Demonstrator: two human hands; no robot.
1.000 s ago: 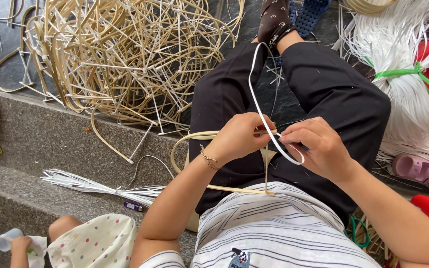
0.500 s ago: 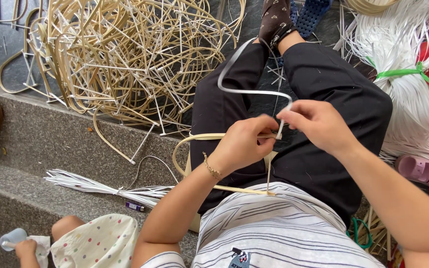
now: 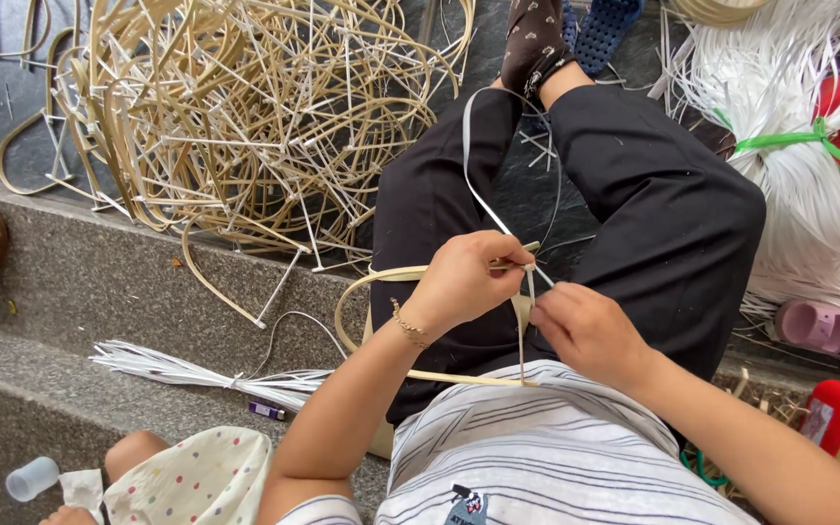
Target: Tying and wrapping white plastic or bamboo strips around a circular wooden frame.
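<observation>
At far left a heap of bent cane frames (image 3: 235,126) lies on the stone step (image 3: 99,292). Over the lap, the left hand (image 3: 464,282) has its grip pressed together on the top of a tan cane hoop (image 3: 371,282), which curves left and down across the dark trousers, its long axis roughly level. Just beside it the right hand (image 3: 585,331) pinches a white strip (image 3: 478,194), which rises up and away toward the feet, looping back; white strip bundles (image 3: 799,194) lie right.

Tan cane loop (image 3: 371,292), white strip (image 3: 483,199) (black trousers (image 3: 673,224), striped shirt (image 3: 546,447))
</observation>
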